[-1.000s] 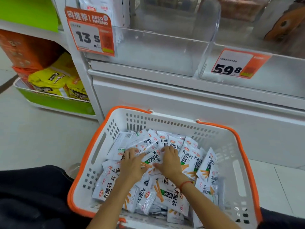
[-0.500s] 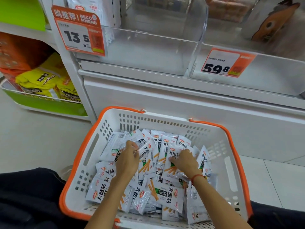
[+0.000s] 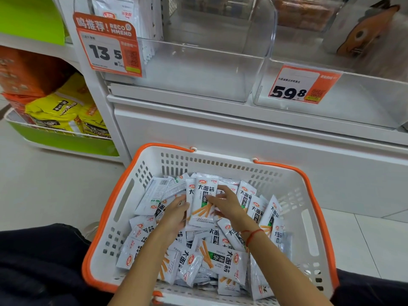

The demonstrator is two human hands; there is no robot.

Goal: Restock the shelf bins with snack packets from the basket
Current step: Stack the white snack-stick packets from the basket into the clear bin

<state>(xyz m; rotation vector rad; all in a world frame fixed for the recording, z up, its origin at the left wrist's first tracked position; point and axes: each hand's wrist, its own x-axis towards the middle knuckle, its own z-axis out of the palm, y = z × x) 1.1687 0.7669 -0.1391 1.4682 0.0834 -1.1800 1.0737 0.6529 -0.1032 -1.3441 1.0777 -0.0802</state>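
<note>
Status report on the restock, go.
Both hands in the basket: left hand and right hand gripping a bunch of upright packets. Clear bin above nearly empty. Nothing blocking.

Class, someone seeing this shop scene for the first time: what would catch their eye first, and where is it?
The orange-rimmed basket at the bottom, heaped with white snack packets. Both hands, left hand and right hand, gather a bunch of packets at its middle. Above, an orange 13.5 price tag hangs on a nearly bare clear bin.
</note>
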